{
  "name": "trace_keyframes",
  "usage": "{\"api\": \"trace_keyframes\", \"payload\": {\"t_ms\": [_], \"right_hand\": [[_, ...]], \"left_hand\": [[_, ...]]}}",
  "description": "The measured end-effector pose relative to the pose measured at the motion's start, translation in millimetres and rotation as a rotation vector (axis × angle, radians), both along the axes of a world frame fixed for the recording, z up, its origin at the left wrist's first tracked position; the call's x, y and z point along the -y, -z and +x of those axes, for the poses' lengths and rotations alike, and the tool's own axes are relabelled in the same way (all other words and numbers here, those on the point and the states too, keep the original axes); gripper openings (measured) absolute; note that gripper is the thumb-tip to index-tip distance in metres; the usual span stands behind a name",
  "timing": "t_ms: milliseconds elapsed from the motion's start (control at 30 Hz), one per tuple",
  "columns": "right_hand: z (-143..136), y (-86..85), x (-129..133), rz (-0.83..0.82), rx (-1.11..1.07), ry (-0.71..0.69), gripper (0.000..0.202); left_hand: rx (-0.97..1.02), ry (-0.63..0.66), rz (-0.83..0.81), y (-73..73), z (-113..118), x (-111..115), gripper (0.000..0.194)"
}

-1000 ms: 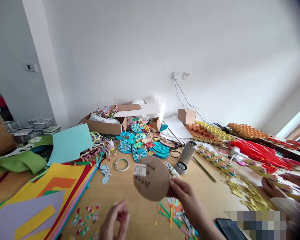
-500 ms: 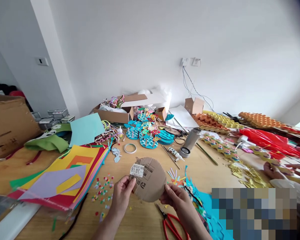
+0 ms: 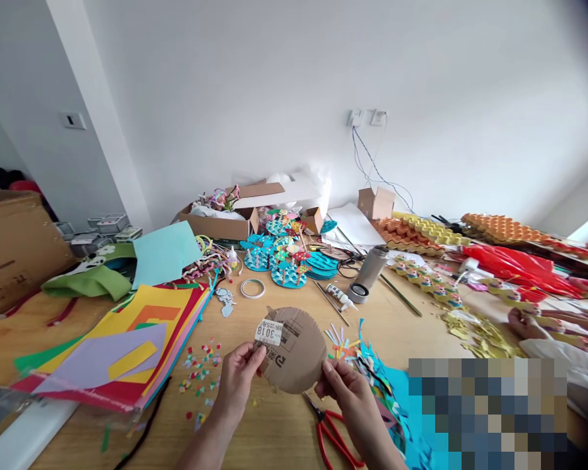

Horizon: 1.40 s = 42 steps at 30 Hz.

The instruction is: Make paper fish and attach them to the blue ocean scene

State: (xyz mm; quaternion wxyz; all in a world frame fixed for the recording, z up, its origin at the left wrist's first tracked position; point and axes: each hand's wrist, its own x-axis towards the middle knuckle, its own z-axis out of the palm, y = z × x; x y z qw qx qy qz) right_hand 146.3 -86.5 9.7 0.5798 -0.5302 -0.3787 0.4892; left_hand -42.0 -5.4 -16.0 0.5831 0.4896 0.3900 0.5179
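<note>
Between my two hands is a round cardboard disc with printed marks and a white label at its upper left. My left hand pinches its left edge, thumb on the front face. On the right edge, my right hand grips it between thumb and fingers. The disc is held above the wooden table. Red-handled scissors lie under and beside my right hand, partly covered by it. Small coloured paper bits are scattered left of my left hand.
Coloured sheets are stacked at left. Blue decorated crafts, a tape roll, a glue bottle and a steel flask stand or lie beyond the disc. Blue paper scraps lie at right; another person's hand is farther right.
The view has shifted slightly, so the surroundings sit a little farther left. Both hands keep hold of the cardboard disc in nearly the same pose.
</note>
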Motion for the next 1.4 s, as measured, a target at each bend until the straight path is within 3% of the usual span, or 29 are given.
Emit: {"api": "trace_keyframes", "payload": {"t_ms": [200, 300, 400, 467, 567, 700, 900, 1133, 1400], "right_hand": [[-10, 7.9, 11, -0.008, 0.172, -0.052, 0.044], [-4, 3.0, 13, 0.045, 0.359, 0.080, 0.039], [3, -11.6, 14, 0.203, 0.599, 0.315, 0.035], [2, -23.6, 16, 0.316, 0.753, 0.381, 0.031], [-9, -37.9, 19, 0.462, 0.901, 0.349, 0.029], [-26, -45.7, 20, 0.596, 0.946, 0.250, 0.036], [-29, -42.2, 18, 0.636, 0.873, 0.227, 0.015], [-34, -32.5, 10, 0.539, 0.810, 0.234, 0.008], [-57, -46.3, 6, 0.559, 0.752, 0.155, 0.011]], "left_hand": [[0.029, 0.028, 0.050, -6.4, -1, 5, 0.033], [-0.040, 0.030, 0.160, -11.2, -2, 6, 0.029], [-0.177, -0.006, 0.422, -13.7, -5, 8, 0.021], [-0.268, -0.084, 0.678, -13.6, -7, 9, 0.020], [-0.403, -0.196, 0.972, -12.6, -10, 12, 0.039], [-0.532, -0.193, 1.083, -12.1, -11, 15, 0.050], [-0.482, -0.163, 1.050, -10.5, -6, 16, 0.048], [-0.380, -0.043, 0.781, -17.9, -1, 20, 0.018], [-0.279, -0.053, 0.590, -10.8, -4, 16, 0.015]]}}
